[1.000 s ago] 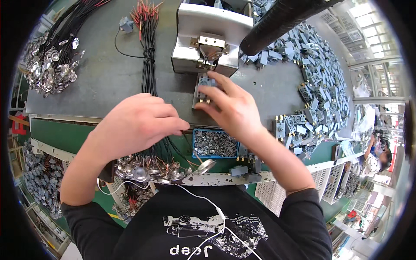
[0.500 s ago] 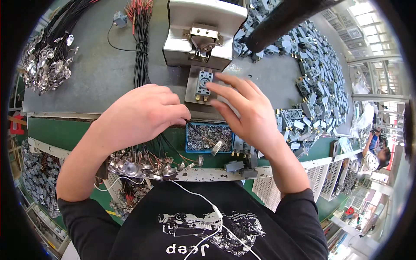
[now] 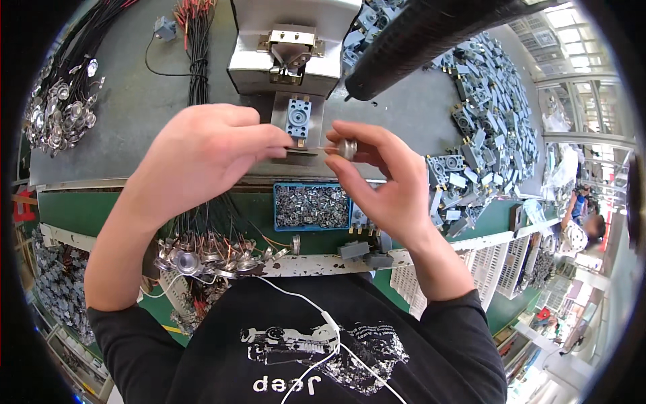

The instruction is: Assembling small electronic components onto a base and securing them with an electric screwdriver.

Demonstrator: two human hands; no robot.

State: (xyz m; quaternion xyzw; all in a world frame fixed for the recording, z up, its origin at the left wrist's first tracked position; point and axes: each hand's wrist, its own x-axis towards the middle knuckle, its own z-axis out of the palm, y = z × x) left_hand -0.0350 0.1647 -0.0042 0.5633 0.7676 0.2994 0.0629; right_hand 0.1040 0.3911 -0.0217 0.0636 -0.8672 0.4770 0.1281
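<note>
My left hand [image 3: 215,145] is closed in a pinch on the thin wire [image 3: 316,149] of a round metal sensor head. The silvery sensor head [image 3: 347,149] sits between the thumb and fingers of my right hand [image 3: 387,172]. Between both hands the wire runs level, just in front of a grey-blue plastic switch block [image 3: 298,118]. That block lies face up, brass terminals toward me, on the metal plate [image 3: 277,111] of a small press [image 3: 289,77].
A blue tray [image 3: 275,209] of small metal parts stands below my hands. Bundled black wires with metal heads [image 3: 202,256] hang at the near edge. Grey blocks [image 3: 498,121] pile up on the right. A thick black bar [image 3: 404,54] slants overhead.
My right hand has left the block and taken hold of the sensor head, which hung from the wire before. The wire is now raised and level. The whole view has shifted slightly.
</note>
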